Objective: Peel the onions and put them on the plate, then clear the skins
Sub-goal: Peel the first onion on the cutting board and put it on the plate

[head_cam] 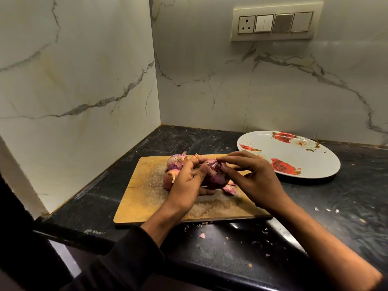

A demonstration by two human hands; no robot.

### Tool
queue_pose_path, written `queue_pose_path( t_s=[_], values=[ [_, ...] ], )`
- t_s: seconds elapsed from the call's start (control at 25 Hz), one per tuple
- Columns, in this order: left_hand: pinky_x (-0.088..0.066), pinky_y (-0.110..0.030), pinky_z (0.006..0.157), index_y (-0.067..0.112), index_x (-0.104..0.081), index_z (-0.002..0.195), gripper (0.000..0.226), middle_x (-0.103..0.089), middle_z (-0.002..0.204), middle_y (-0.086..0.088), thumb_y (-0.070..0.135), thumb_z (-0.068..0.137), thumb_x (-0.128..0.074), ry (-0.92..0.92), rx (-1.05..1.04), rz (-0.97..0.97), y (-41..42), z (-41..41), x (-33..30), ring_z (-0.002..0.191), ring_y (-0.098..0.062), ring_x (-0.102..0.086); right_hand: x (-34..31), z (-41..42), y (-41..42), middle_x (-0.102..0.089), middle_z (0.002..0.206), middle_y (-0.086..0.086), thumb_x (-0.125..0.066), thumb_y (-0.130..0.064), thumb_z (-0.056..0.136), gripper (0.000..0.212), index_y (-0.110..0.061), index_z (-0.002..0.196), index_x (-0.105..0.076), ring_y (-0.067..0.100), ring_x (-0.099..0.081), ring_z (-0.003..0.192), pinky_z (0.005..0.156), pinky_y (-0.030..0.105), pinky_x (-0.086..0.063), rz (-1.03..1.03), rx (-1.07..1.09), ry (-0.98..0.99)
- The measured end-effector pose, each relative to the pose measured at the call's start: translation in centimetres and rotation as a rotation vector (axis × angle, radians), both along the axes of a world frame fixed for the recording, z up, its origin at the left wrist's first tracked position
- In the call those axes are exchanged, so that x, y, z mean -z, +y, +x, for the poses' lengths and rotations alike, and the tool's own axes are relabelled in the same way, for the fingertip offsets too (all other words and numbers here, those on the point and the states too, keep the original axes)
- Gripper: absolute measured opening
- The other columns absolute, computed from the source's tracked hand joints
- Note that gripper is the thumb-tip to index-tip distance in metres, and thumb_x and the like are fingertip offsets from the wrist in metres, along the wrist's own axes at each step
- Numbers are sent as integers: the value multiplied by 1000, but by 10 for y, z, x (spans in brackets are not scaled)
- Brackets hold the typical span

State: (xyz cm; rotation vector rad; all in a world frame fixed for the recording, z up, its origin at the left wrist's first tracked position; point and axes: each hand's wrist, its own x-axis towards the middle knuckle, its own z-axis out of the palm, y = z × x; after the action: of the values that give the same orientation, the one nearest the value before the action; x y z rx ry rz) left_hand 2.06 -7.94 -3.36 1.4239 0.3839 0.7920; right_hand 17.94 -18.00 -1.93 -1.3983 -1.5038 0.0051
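My left hand (186,181) cups a red onion (215,177) just above the wooden cutting board (147,196). My right hand (254,177) pinches a strip of skin at the top of that same onion. Two more unpeeled onions lie on the board behind my left hand, one at the far edge (176,161) and one nearer (169,177). Loose pink skins (229,189) rest on the board under the held onion. A white plate with red roses (310,162) sits to the right of the board, with nothing on it.
The board lies on a black stone counter (346,206) in a corner of marble walls. Small skin scraps (202,235) dot the counter in front of the board and to the right. A switch panel (277,23) is on the back wall.
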Motion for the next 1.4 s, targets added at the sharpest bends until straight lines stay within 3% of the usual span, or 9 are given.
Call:
queue_pose_path(
  t_s=[0.2, 0.36, 0.52, 0.72, 0.84, 0.96, 1.12, 1.24, 1.4],
  values=[
    [-59, -34, 61, 21, -58, 116, 37, -70, 101, 4, 46, 94, -44, 15, -10, 70, 1, -1, 0, 98, -25, -72, -3, 0, 1, -64, 107, -9, -74, -8, 85, 26, -28, 101, -67, 5, -63, 99, 63, 19, -56, -51, 7, -30],
    [-56, -29, 59, 26, -57, 121, 36, -68, 114, -9, 47, 93, -48, 29, 6, 101, -2, -1, -1, 98, -26, -72, -4, -3, 0, -64, 105, -13, -74, -7, 85, 33, -36, 97, -63, 2, -64, 97, 63, 15, -53, -52, 7, 28],
    [-57, -28, 66, 28, -52, 120, 35, -64, 122, -12, 44, 89, -57, 39, 36, 109, -2, -1, -1, 107, -25, -68, -3, -3, 2, -62, 108, -13, -72, -6, 87, 35, -37, 101, -63, 10, -64, 96, 68, 24, -58, -55, -21, 81],
    [-53, -52, 97, 46, -62, 106, 31, -68, 120, -4, 66, 89, -44, 87, 24, 76, 1, -1, 1, 114, -28, -64, -4, -1, 2, -62, 102, -10, -72, -2, 85, 30, -29, 96, -63, 11, -64, 89, 58, 29, -59, -122, -55, 130],
    [-41, -43, 113, 46, -54, 124, 62, -59, 139, 2, 80, 73, -49, 115, 44, 46, 3, -1, 4, 130, -16, -54, -6, 0, 1, -64, 96, -1, -71, 4, 84, 29, -23, 91, -65, 13, -66, 82, 56, 26, -58, -146, -81, 168],
    [-43, -43, 112, 32, -45, 143, 95, -55, 143, 1, 86, 66, -52, 140, 74, 45, 5, 0, 9, 132, -17, -53, -7, -1, 0, -65, 89, -1, -72, 5, 83, 28, -22, 86, -66, 14, -67, 77, 58, 25, -58, -157, -71, 153],
    [-48, -43, 106, 47, -61, 113, 54, -70, 121, 7, 81, 74, -47, 172, 74, 28, 6, 2, 7, 118, -12, -64, -9, -2, 0, -66, 87, 0, -71, 5, 84, 29, -24, 82, -66, 10, -66, 72, 58, 21, -55, -184, -65, 136],
    [-54, -38, 98, 50, -68, 103, 45, -73, 113, 7, 79, 78, -44, 165, 103, 33, 8, 2, 8, 111, -11, -68, -8, -2, -1, -63, 86, -1, -68, 6, 86, 31, -24, 81, -64, 12, -64, 75, 59, 22, -56, -194, -80, 110],
    [-44, -53, 92, 10, -54, 131, 77, -64, 110, -17, 73, 89, -36, 165, 41, 52, 9, 3, 9, 108, -24, -57, -8, -6, 0, -63, 90, -3, -69, 4, 86, 28, -24, 84, -64, 9, -64, 81, 61, 21, -56, -132, -48, 101]
  ],
)
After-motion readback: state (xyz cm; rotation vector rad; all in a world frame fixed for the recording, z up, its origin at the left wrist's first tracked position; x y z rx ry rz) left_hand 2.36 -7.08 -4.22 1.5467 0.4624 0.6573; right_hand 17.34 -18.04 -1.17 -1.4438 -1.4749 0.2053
